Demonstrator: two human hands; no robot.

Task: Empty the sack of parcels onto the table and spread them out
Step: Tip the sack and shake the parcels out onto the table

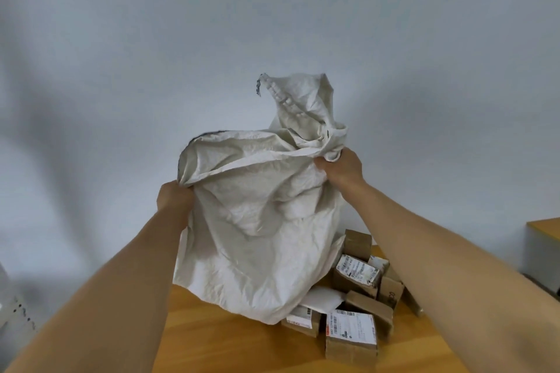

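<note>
Left hand (pixel 174 198) grip and right hand (pixel 344 165) grip bunch sack (pixel 257 221) cloth, upended; parcels (pixel 353 300) heaped on bench (pixel 212 336).

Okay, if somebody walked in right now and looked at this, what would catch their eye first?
Most likely the big crumpled white sack, held up in the middle of the view over the wooden table, with the left hand and right hand each gripping a bunch of its cloth. Next, the heap of cardboard parcels with shipping labels, piled at the sack's lower right on the table.
</note>
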